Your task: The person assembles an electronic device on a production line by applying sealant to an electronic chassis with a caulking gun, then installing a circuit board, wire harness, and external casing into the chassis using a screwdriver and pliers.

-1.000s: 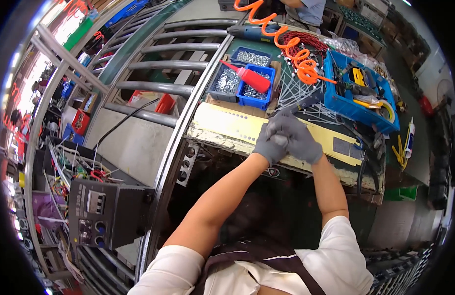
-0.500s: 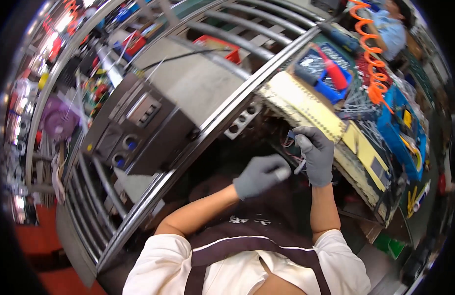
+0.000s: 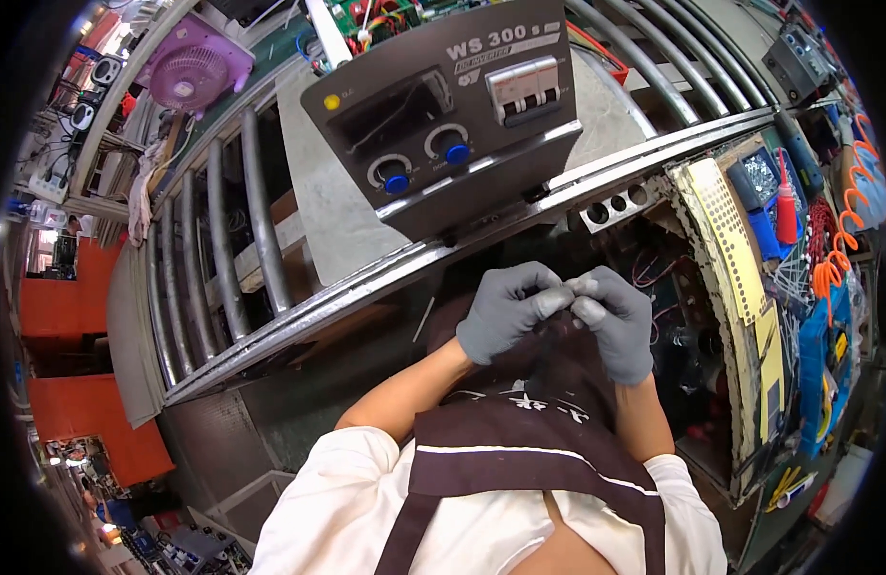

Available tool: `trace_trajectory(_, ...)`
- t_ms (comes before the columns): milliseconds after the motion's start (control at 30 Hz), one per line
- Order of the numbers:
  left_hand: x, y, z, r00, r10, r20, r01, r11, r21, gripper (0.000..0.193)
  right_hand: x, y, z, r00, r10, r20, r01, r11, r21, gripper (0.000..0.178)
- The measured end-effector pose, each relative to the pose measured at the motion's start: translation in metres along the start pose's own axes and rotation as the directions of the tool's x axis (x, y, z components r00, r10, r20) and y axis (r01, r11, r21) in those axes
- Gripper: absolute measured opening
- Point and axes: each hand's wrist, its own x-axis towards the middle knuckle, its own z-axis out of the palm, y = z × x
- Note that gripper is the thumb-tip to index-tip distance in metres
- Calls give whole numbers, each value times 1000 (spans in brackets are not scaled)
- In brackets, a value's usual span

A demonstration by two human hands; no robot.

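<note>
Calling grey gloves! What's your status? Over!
Left hand, right hand: fingertips close together. Anything pinched: too small to tell. Rail between hands and machine.

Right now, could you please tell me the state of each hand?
Left hand: partly curled; whether it holds anything cannot be told.
Right hand: partly curled beside the left; its grip cannot be told.

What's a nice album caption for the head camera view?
Gray-gloved left hand and right hand close together in front of a dark control unit with two blue knobs at a roller conveyor.
</note>
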Motion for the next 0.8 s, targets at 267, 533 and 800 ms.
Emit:
trace_trajectory(267,-7,-2,-5,997,-3,71,5,1000,-16,14,-7,10,5,1000,-12,1,12,1000,18,16)
trace_trajectory(533,-8,1,-9,964,-259,65,264,959,-99,14,-12,22,8,962,-272,7,251,881,-401,18)
trace_trajectory(800,-17,-21,-13,994,-90,-62,88,996,-30,7,-10,32,12,969,241,55,-245,966,87,19)
